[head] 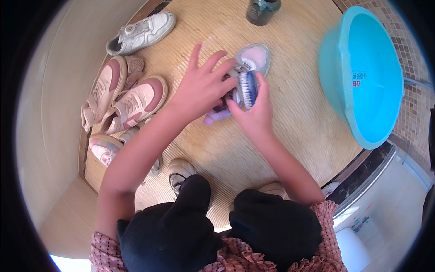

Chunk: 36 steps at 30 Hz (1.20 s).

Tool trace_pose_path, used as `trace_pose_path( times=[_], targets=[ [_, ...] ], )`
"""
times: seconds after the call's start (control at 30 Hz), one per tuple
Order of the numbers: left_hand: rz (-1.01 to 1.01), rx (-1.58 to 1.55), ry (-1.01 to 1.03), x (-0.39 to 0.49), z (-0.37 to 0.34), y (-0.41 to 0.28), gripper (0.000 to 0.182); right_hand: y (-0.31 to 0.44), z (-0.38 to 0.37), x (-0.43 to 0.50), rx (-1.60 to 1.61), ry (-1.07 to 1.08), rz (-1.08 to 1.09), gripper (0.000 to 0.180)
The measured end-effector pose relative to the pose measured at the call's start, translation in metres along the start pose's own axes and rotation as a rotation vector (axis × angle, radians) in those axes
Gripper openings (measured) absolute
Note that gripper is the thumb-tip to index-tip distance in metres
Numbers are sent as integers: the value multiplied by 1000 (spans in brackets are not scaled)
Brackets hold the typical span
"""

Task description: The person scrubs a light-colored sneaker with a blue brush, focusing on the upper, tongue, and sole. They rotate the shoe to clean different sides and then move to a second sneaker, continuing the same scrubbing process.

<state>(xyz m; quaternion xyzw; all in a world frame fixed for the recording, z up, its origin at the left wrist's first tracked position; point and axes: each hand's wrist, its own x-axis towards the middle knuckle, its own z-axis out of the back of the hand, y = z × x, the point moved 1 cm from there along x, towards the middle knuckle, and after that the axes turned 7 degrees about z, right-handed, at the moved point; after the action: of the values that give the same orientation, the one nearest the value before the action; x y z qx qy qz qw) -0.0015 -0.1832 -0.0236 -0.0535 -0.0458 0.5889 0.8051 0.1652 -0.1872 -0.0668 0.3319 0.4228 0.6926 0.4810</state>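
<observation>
A small shoe with a pink and pale grey toe (253,57) sits on the ribbed floor in front of me, its lilac heel part towards me. My right hand (256,108) grips a blue scrubbing brush (250,89) on edge along the shoe's side, white bristles facing left. Over the shoe's left side and opening reaches my left hand (208,85). Its outer fingers are spread and raised, while the others bend at the shoe's upper; whether they grip it is hidden.
To the left lie a white sneaker (146,32), a pair of pink-and-cream sneakers (136,103) and a multicoloured shoe (104,148) by the wall. A dark translucent bottle (261,13) stands at the far side. A turquoise plastic basin (331,74) is tilted at the right, beside mosaic tiles (413,112).
</observation>
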Motion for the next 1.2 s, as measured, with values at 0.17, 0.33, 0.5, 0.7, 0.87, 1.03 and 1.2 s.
trace_pose_path(
  times=[0.17, 0.33, 0.5, 0.7, 0.87, 1.03, 1.2],
  targets=[
    [-126, 45, -95, 8, -12, 3, 28, 0, 4, -1, 167, -74, -173, 75],
    [-130, 99, -170, 7, -20, -7, 8, -8, 9, -2, 342, -173, -199, 71],
    [-75, -131, -182, 5, -20, -10, 7, -14, 23, 2, 312, -182, -196, 70],
    [226, -1014, -52, -1, -16, -13, 6, -10, 55, 18, 404, -49, -195, 66],
    [376, -1132, -64, -6, -14, -12, 10, 1, 85, 12, 601, -80, -334, 59],
    [320, -838, -193, -23, -24, -24, 13, 46, 105, -9, 763, 88, -366, 44],
    [332, -845, -229, -32, -29, -36, 10, 37, 95, -21, 526, 206, -412, 40]
  ],
)
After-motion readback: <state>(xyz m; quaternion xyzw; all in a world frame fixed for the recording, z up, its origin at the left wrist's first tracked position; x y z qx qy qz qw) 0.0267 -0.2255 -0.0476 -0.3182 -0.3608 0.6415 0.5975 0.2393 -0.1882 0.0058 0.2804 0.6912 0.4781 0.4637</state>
